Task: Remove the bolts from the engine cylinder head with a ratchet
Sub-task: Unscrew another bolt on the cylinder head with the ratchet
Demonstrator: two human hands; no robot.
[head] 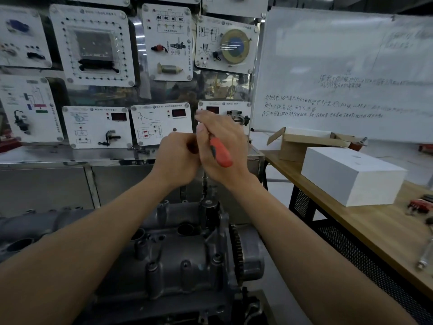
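Note:
The grey engine cylinder head [178,261] lies low in the middle of the view, with a toothed sprocket [236,249] at its right end. A ratchet with an orange handle [220,153] is held above it. A thin metal extension [205,184] runs down from the ratchet to the far right part of the head. My right hand [222,148] grips the orange handle. My left hand [178,158] is curled around the ratchet's head end, which it hides. The bolt under the extension is not visible.
A wooden table [365,221] stands to the right with a white box [351,174], an open cardboard box [302,144] and small tools [419,205]. A whiteboard [346,73] leans behind it. Training panels [93,48] cover the wall ahead, above a metal cabinet.

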